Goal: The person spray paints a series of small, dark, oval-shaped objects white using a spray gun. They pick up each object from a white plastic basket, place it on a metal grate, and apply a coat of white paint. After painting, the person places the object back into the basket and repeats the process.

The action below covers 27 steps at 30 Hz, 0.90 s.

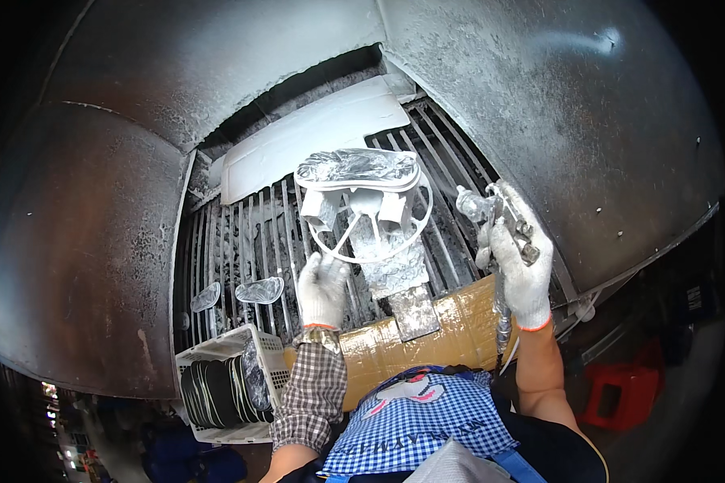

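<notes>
My right hand (524, 266), in a white knit glove, is wrapped round a spray gun (479, 208) crusted with pale paint; its nozzle faces left. My left hand (323, 291), gloved too, has its fingers curled at the near left rim of a white spoked wheel (354, 259). Above the wheel, on two white block-like supports (318, 209), rests a long oval, sole-shaped piece (358, 166). Its top has a shiny, wrinkled film-like cover, and its edge is white. A paint-caked plate (396, 272) lies under the wheel.
Metal bars (258, 233) form the grate below, with a white sheet (314, 133) at the back. Two small oval film-covered pieces (259, 291) lie at left. A white basket (278, 366) holds dark discs. Tape-covered brown board (467, 322) runs along the front. Metal walls (572, 145) enclose the sides.
</notes>
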Available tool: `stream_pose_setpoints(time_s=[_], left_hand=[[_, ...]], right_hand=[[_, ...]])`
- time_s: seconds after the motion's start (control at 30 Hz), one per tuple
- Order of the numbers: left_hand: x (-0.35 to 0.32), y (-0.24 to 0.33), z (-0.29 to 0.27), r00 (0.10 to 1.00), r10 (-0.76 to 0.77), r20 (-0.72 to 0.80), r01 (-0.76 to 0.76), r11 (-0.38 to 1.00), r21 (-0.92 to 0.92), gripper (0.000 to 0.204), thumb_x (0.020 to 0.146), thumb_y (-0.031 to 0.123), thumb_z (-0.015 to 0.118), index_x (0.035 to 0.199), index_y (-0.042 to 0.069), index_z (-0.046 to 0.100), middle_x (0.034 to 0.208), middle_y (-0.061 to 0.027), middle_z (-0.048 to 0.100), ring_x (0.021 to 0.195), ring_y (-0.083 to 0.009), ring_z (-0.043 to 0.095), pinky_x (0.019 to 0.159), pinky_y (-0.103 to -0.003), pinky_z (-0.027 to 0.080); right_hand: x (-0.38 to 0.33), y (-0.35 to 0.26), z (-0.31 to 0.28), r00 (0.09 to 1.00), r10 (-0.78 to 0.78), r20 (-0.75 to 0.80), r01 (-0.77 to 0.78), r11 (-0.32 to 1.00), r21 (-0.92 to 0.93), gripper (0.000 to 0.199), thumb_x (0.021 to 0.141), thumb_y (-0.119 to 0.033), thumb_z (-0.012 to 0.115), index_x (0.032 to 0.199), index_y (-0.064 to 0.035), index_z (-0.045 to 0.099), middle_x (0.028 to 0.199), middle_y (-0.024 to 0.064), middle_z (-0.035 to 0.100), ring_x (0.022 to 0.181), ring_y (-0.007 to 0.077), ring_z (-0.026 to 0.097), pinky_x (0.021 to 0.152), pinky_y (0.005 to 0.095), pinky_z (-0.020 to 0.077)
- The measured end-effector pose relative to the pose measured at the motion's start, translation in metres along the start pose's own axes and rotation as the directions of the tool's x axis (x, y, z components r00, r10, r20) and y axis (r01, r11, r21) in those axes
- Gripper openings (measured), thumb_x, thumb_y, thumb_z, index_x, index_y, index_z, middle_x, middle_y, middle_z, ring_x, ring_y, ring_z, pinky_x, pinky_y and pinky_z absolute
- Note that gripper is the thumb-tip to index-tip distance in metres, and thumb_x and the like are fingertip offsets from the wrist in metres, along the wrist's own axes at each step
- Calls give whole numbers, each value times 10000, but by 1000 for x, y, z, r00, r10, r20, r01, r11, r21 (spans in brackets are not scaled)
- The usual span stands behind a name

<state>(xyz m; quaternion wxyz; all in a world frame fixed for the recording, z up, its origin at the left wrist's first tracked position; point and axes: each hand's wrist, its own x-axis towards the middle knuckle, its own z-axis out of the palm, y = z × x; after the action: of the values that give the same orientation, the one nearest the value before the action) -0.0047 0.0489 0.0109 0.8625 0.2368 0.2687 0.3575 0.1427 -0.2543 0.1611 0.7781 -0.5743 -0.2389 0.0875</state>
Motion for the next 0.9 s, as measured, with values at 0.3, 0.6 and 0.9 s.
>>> stream_pose_setpoints(time_s=[0.3, 0.6, 0.9], left_hand=[[-32, -47, 22, 958, -184, 220, 182, 983, 28, 396, 1053, 197, 565, 1363, -48, 541, 1416, -293, 609, 1275, -431, 631, 1084, -542, 559], [-25, -27, 14, 980, -143, 140, 145, 989, -7, 403, 1044, 220, 556, 1338, -55, 575, 1346, -295, 651, 1244, -431, 656, 1007, -534, 592], [-11, 0, 4, 996, -54, 65, 54, 999, 0, 410, 1045, 208, 533, 1315, -97, 585, 1411, -333, 617, 1280, -456, 643, 1031, -545, 589]], right_hand=[[-12, -1, -4, 999, 30, 37, -31, 999, 37, 559, 1031, -65, 648, 1540, 91, 476, 1172, 100, 697, 792, 66, 642, 690, 218, 534], [-15, 0, -10, 994, 47, 99, -54, 996, 74, 557, 1032, -70, 654, 1539, 80, 478, 1076, 95, 718, 776, 70, 643, 699, 222, 537], [-16, 3, -3, 979, 77, 190, -100, 989, 112, 571, 1027, -67, 651, 1549, 77, 469, 1068, 86, 719, 777, 65, 646, 703, 225, 541]])
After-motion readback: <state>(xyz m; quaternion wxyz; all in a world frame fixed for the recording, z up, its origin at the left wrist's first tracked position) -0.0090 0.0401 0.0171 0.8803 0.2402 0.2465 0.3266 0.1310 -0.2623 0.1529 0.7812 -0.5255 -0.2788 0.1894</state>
